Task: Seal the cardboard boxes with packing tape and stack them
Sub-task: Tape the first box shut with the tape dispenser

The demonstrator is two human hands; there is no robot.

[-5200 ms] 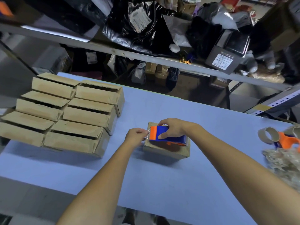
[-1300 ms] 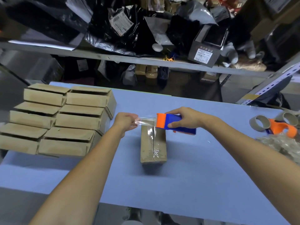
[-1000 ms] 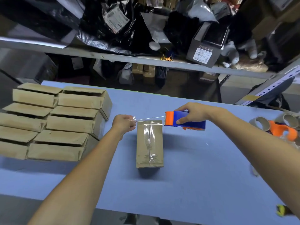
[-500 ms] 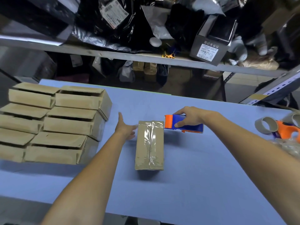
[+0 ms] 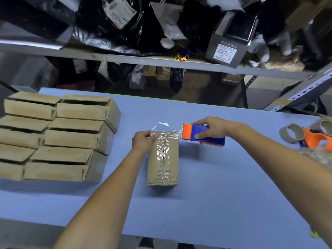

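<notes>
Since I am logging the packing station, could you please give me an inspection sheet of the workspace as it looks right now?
Surface: blue table, boxes and tools on it.
Job's things: cardboard box at centre, clear tape along its top seam; blue-orange tape dispenser beside its far end; tape strip stretched across that end; loose-flapped boxes grouped at left.
Clutter: empty tape cores, an orange dispenser and crumpled clear film at the right edge.
Grippers: left hand pinches the tape strip; right hand grips the tape dispenser.
Cables: nothing seen.
Surroundings: metal shelf behind, with black bags and a grey labelled carton.
</notes>
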